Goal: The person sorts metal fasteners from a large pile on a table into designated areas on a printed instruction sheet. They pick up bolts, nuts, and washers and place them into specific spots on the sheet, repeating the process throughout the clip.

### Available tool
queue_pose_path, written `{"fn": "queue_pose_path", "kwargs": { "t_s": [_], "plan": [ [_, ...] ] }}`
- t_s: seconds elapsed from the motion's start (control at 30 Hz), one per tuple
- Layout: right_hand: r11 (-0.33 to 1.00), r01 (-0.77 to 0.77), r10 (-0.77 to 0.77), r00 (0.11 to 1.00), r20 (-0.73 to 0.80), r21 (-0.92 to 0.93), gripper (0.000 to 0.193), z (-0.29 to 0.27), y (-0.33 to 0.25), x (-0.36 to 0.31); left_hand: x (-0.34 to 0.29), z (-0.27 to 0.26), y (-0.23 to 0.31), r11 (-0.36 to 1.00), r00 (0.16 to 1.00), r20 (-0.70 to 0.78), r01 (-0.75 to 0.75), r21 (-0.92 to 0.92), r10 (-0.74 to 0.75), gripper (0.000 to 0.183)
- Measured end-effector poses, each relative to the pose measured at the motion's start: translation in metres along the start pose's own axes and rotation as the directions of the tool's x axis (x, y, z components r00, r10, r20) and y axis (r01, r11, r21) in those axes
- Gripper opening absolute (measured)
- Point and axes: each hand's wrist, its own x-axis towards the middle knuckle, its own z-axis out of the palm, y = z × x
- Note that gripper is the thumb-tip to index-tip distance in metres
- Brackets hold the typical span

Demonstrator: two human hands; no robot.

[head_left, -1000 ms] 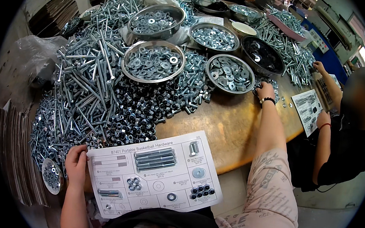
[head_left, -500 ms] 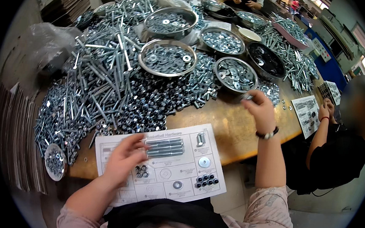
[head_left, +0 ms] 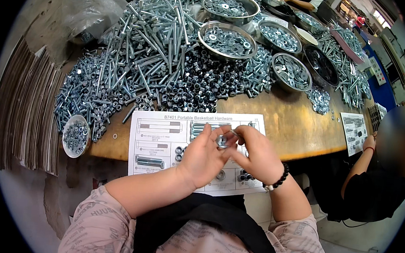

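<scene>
Over a white printed sheet (head_left: 174, 138) at the table's front edge, my two hands meet. My left hand (head_left: 193, 159) is turned palm up and holds shiny metal washers (head_left: 221, 141) at its fingers. Close beside it, my right hand (head_left: 257, 154) pinches a thin washer (head_left: 233, 134) between thumb and fingers. On the sheet lie bolts (head_left: 149, 162), a few nuts (head_left: 179, 153), a flat washer (head_left: 220, 175) and several dark-centred nuts (head_left: 246, 175). My hands and wrists hide part of the sheet and some pieces on it.
Heaped bolts (head_left: 156, 43) and nuts (head_left: 205, 84) cover the table beyond the sheet. Steel bowls of washers (head_left: 291, 72) stand behind, beside a black bowl (head_left: 320, 66). A small white bowl (head_left: 76, 136) sits front left, stacked cardboard (head_left: 25, 109) further left. A co-worker (head_left: 377, 181) sits at right.
My right hand has come from beside the washer bowl to my left hand. The left hand has turned palm up and now holds washers. The view has shifted, so the table sits further right.
</scene>
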Motion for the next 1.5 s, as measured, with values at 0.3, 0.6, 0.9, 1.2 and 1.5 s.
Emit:
{"fn": "queue_pose_path", "kwargs": {
  "t_s": [0.3,0.6,0.9,1.2,1.5],
  "plan": [
    [0.886,0.151,-0.166,0.986,0.005,-0.439,0.03,-0.006,-0.011,-0.023,-0.022,0.006,0.0,0.997,0.997,0.068,-0.049,0.053,0.046,0.054],
    [0.951,0.117,-0.164,0.975,-0.147,-0.287,0.021,0.014,-0.015,-0.034,-0.04,0.014,-0.008,0.991,0.99,0.139,-0.051,0.124,0.034,0.056],
    [0.972,0.132,-0.17,0.966,-0.193,-0.195,0.017,0.003,-0.023,-0.055,-0.04,0.015,-0.006,0.982,0.976,0.209,-0.089,0.165,0.053,0.062],
    [0.587,-0.134,0.307,0.95,-0.066,0.799,0.023,0.011,0.033,-0.081,-0.014,0.034,-0.038,0.879,0.931,0.359,-0.225,0.42,0.066,0.071],
    [0.883,-0.243,0.451,0.678,-0.581,0.402,0.021,-0.084,0.212,-0.082,0.023,0.036,-0.036,0.721,0.97,0.242,-0.185,0.668,0.025,0.049]
  ]
}}
